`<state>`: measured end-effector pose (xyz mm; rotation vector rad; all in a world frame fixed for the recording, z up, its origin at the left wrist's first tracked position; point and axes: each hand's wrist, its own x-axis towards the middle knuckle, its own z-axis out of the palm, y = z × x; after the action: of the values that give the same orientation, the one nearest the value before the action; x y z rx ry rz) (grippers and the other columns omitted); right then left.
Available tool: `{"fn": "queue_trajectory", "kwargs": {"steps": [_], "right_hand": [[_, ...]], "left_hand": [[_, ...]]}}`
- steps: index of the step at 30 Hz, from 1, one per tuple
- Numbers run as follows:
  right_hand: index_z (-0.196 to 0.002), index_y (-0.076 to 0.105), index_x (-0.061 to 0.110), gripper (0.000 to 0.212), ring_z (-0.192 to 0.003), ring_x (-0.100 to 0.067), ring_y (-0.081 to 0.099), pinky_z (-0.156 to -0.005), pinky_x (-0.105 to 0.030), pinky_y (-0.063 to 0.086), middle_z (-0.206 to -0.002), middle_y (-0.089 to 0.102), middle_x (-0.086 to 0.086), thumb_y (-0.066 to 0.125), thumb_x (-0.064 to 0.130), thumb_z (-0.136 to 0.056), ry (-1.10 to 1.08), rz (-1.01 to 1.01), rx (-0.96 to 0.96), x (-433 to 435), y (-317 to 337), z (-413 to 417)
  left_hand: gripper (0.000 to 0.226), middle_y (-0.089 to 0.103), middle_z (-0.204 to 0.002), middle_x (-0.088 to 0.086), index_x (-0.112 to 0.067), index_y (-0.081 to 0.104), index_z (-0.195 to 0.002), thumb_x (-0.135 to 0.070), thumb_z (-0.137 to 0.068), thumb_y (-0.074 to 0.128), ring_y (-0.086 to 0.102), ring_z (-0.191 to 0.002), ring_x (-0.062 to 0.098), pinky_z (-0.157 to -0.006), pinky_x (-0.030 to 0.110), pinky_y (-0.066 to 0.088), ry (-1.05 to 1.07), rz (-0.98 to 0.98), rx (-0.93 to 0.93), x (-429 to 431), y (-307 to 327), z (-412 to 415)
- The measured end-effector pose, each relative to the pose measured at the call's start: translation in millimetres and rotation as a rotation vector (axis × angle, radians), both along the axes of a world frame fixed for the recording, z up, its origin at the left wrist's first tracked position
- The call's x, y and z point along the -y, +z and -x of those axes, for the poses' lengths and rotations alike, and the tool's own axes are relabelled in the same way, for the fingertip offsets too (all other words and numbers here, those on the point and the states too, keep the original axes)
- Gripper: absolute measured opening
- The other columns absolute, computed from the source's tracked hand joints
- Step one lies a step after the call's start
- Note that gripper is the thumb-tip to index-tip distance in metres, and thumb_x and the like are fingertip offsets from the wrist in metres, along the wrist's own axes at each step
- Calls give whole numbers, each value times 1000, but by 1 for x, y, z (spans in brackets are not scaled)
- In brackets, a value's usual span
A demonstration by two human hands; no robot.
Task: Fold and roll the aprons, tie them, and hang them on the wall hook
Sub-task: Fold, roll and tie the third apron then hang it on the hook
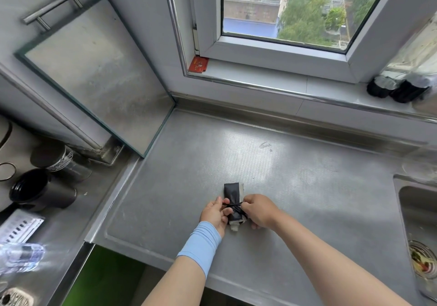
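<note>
1. The rolled apron is lying on the steel counter toward its 6 o'clock edge, with its ends pointing to 12 and 6.
2. The left hand is pinching the black string at the roll's 9 o'clock. The right hand is pinching it at 3 o'clock. Fingers are narrow and curled on the string.
3. Likely the tying step. Pulling both ends evenly outward with the roll pressed flat should be cinching the knot without loosening the roll. Leaving slack for hanging looks wise.
4. The red card on the sill at 12 o'clock and the printed sheet at 9 o'clock are showing marks too small to read. No brand is legible.
</note>
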<state>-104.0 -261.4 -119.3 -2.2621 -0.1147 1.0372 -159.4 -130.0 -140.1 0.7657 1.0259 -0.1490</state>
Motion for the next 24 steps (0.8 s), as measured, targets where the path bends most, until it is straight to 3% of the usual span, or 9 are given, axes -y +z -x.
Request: {"fn": "queue_trajectory", "kwargs": {"steps": [7, 11, 14, 18, 21, 24], "right_hand": [[-66, 47, 14, 23, -42, -23, 58, -43, -29, 51, -52, 55, -10, 41, 13, -88, -69, -14, -55, -3, -3, 2], [-71, 53, 13, 21, -45, -24, 60, -47, -35, 54, -66, 62, -12, 43, 19, -88, -31, 1, -97, 3, 2, -7], [-82, 56, 11, 27, -49, -25, 62, -45, -34, 55, -72, 68, -15, 46, 34, -90, -88, -8, -60, 0, 11, -16], [-114, 49, 18, 29, -60, -24, 66, -43, -26, 49, -91, 66, -10, 51, 37, -93, -268, -65, -28, -13, 18, -22], [-107, 59, 0, 32, -54, -25, 65, -48, -32, 57, -82, 64, -12, 58, 27, -91, -235, -60, -76, -20, 22, -20], [-104, 61, 1, 25, -54, -26, 65, -66, -44, 62, -81, 64, -16, 60, 23, -94, -367, -221, -185, -22, 36, -23]], "left_hand": [[17, 62, -82, 3, -10, 51, -91, -19, -103, 43, 55, -40, 6, -32, 13, 29, -111, -20, -7, -7, -3, -3], [22, 71, -89, 3, -11, 61, -86, -26, -99, 52, 59, -51, 9, -43, 18, 40, -399, -278, -9, -21, 8, -5], [27, 65, -87, 3, -15, 63, -91, -37, -98, 48, 57, -68, 16, -60, 26, 47, -500, -415, -61, -32, 16, -12], [25, 62, -92, 3, -13, 64, -107, -18, -94, 43, 57, -73, 15, -64, 25, 39, -649, -345, -121, -28, 29, -20], [43, 61, -94, 5, -22, 67, -105, -4, -86, 34, 55, -85, 19, -70, 27, 40, -699, -338, -58, -28, 47, -18], [53, 63, -99, 9, -25, 62, -112, 6, -84, 30, 58, -86, 24, -72, 31, 48, -659, -276, 73, -38, 68, -17]]}}
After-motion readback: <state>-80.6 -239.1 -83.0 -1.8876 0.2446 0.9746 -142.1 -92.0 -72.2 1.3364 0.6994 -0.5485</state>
